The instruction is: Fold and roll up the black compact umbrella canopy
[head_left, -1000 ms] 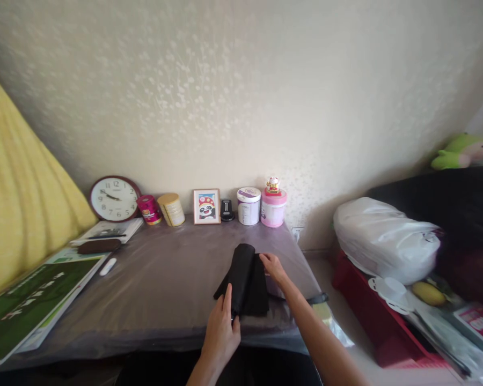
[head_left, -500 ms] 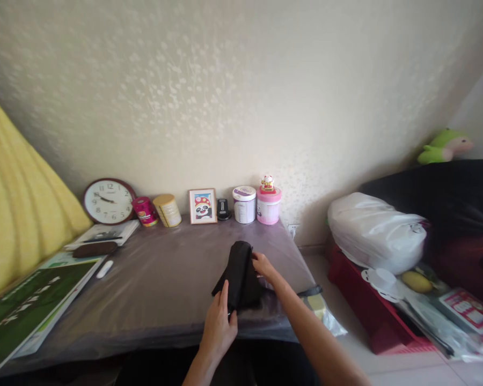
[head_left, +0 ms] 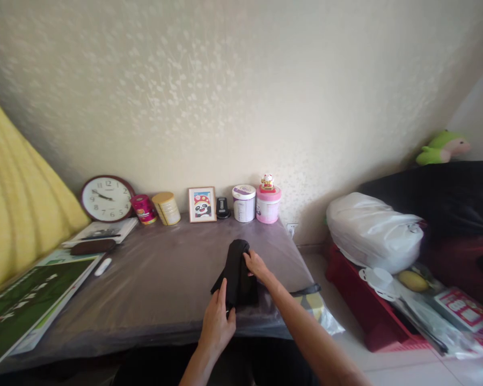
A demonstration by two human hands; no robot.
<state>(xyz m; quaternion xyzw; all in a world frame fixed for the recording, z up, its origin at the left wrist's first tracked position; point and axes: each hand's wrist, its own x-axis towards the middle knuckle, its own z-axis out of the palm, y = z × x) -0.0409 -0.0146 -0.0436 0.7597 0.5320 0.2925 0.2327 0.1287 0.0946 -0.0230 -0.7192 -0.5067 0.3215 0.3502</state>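
A black folding umbrella (head_left: pixel 236 273), its cloth loosely gathered, lies at the front of the table with its rounded end away from me and its loose cloth corners flaring toward me. At its near end, my left hand (head_left: pixel 218 319) holds it between thumb and fingers; a small bright spot shows there. My right hand (head_left: pixel 256 265) pinches the cloth on the right side close to the far end. The underside of the umbrella and part of my right fingertips are hidden.
The table (head_left: pixel 161 279) has a shiny grey cover. Along the wall stand a clock (head_left: pixel 108 198), tins, a framed panda picture (head_left: pixel 202 205) and two tubs (head_left: pixel 244 203). Green boards (head_left: pixel 28 305) lie left. To the right are a plastic packet (head_left: pixel 320 311) and a red box (head_left: pixel 358 300) under a white bag (head_left: pixel 374 230).
My right hand has shifted left and slightly up along the umbrella, drawing its right-hand cloth inward. My left hand stays at the near end.
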